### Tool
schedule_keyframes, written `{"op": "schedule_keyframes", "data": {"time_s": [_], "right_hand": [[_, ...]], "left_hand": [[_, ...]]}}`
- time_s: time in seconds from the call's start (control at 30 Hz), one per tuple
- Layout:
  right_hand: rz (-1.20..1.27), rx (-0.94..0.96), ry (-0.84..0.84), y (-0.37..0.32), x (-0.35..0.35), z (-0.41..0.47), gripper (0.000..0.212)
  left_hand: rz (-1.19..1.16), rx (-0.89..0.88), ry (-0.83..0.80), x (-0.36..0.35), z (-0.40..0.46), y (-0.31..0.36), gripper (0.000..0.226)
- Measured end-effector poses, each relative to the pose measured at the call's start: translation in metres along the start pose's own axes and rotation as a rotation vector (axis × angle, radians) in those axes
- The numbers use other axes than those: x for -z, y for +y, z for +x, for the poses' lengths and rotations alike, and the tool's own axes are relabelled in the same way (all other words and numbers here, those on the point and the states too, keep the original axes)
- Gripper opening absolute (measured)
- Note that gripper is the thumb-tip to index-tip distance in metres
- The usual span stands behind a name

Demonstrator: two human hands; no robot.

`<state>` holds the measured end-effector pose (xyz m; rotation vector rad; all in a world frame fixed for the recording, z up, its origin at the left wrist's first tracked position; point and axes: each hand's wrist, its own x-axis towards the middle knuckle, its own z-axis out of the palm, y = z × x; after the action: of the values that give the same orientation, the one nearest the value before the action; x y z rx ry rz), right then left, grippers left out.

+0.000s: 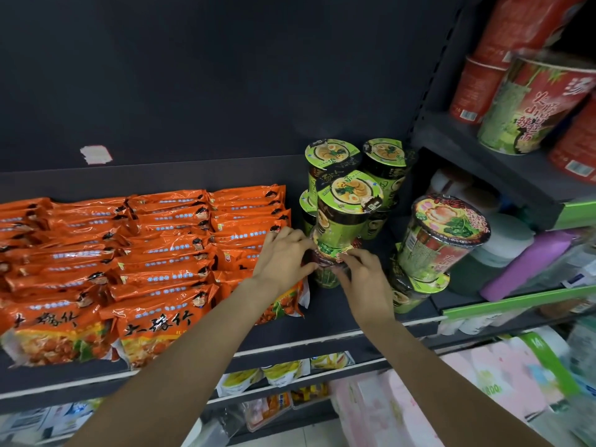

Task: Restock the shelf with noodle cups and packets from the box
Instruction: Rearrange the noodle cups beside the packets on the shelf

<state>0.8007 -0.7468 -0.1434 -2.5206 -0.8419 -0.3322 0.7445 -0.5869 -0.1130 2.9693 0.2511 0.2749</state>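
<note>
Gripped at centre frame between left hand and right hand, fingers curled round the lower noodle cup, apparently to steady the green cup stacked on top, beside orange packets.

both hands hide the lower noodle cup; right-edge cups blurred.
</note>
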Motion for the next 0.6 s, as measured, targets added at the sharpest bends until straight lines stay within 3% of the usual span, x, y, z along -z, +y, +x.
{"op": "schedule_keyframes", "data": {"time_s": [0.13, 0.27, 0.33, 0.4, 0.6], "right_hand": [[0.016, -0.025, -0.020, 0.001, 0.002, 0.005, 0.026], [-0.159, 0.049, -0.107, 0.012, 0.012, 0.015, 0.016], [-0.218, 0.037, -0.139, 0.017, 0.015, 0.016, 0.026], [-0.194, 0.004, -0.126, 0.019, 0.016, 0.013, 0.034], [-0.042, 0.043, -0.064, 0.012, 0.009, -0.002, 0.031]], "left_hand": [[-0.006, 0.016, -0.033, 0.001, 0.009, -0.004, 0.054], [-0.006, 0.003, -0.037, 0.000, 0.012, -0.002, 0.045], [0.000, -0.031, -0.035, 0.000, 0.006, 0.002, 0.042], [0.003, -0.072, -0.028, -0.002, -0.001, 0.004, 0.041], [-0.008, -0.062, -0.030, -0.001, 0.001, -0.004, 0.049]]}}
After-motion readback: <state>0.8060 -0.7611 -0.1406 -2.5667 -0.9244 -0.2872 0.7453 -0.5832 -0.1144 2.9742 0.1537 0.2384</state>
